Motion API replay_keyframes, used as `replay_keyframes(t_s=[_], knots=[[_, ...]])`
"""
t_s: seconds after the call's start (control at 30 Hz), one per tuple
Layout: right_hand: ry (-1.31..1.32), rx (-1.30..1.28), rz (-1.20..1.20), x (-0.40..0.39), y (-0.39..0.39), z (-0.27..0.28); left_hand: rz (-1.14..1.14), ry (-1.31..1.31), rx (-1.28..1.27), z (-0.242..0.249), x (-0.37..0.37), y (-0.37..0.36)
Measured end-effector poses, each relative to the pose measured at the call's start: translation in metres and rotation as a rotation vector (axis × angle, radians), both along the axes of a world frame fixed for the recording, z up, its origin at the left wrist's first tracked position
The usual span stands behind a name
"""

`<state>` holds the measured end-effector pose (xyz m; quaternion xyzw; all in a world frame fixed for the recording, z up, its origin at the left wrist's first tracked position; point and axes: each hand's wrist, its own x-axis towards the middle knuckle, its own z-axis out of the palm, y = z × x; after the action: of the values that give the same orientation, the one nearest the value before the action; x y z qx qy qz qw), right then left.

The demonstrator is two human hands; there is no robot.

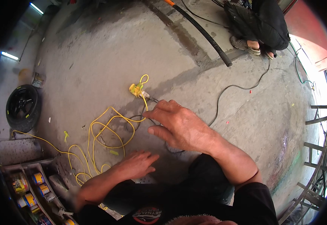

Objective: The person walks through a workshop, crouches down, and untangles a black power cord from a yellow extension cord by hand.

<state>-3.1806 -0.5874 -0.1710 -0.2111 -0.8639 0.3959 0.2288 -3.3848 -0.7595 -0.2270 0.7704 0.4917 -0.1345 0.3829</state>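
Note:
My right hand is over the concrete floor with its thumb apart from its bent fingers. Its fingertips overlap a yellow extension cord in this view, and no object shows between thumb and fingers. Lower down, my left hand reaches out above my lap, fingers extended and holding nothing. Just beyond the right hand lies the yellow socket end of the cord, joined to a pale plug on a black cable. Loose loops of yellow cord spread across the floor left of both hands.
A wheel with a tire lies at the left, beside a can. Containers fill a tray at lower left. A black hose and a crouching person are ahead. Metal frames line the right side.

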Motion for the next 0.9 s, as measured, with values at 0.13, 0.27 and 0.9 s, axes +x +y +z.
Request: replay_keyframes(t_s=[0.13,0.27,0.9], knots=[[-0.03,-0.013,0.006,0.0001,0.0006,0.0025,0.008,-0.016,0.017,-0.0024,-0.001,-0.0018],[-0.008,-0.005,0.005,-0.0005,0.001,0.001,-0.003,-0.02,0.018,-0.0026,-0.0013,-0.0014],[0.033,0.052,0.009,-0.0008,0.0005,0.0009,-0.018,0.003,0.001,-0.0026,-0.0004,-0.0028]])
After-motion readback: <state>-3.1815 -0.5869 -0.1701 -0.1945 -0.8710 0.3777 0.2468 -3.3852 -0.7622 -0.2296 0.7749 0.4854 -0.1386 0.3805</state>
